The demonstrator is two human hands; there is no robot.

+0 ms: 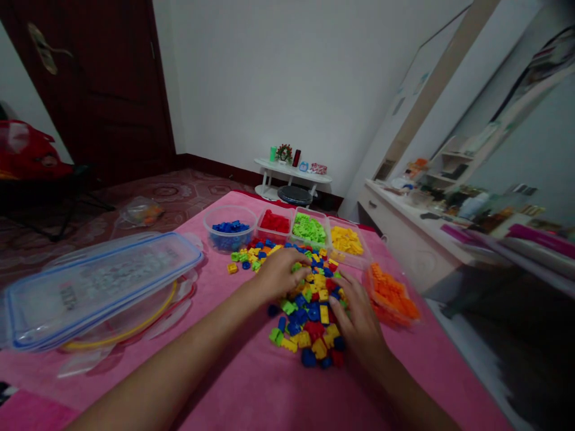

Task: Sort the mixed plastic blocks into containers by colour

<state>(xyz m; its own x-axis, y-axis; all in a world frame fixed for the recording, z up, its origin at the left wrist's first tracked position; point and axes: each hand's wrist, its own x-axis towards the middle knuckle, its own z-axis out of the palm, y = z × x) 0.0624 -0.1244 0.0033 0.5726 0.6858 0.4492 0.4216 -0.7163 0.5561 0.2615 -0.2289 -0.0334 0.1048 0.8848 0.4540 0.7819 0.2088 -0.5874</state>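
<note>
A heap of mixed building blocks (pixel 314 311) in blue, yellow, green and red lies loose on the pink cloth. My left hand (pixel 281 274) reaches over the heap's upper part, its fingers curved and a gap showing between thumb and forefinger. Along the right side of the heap rests my right hand (pixel 359 311), fingers spread and thumb touching the blocks. No block shows clearly in either hand. Behind the heap stand a round tub of blue blocks (pixel 230 228) and boxes of red blocks (pixel 275 222), green blocks (pixel 309 228) and yellow blocks (pixel 347 239). Orange blocks (pixel 393 293) fill a box at right.
Stacked clear lids (pixel 108 287) with blue, yellow and red rims lie at the left of the pink-covered table (pixel 251 383). A cluttered white dresser (pixel 413 221) stands on the right. By the far wall is a small white shelf (pixel 291 170).
</note>
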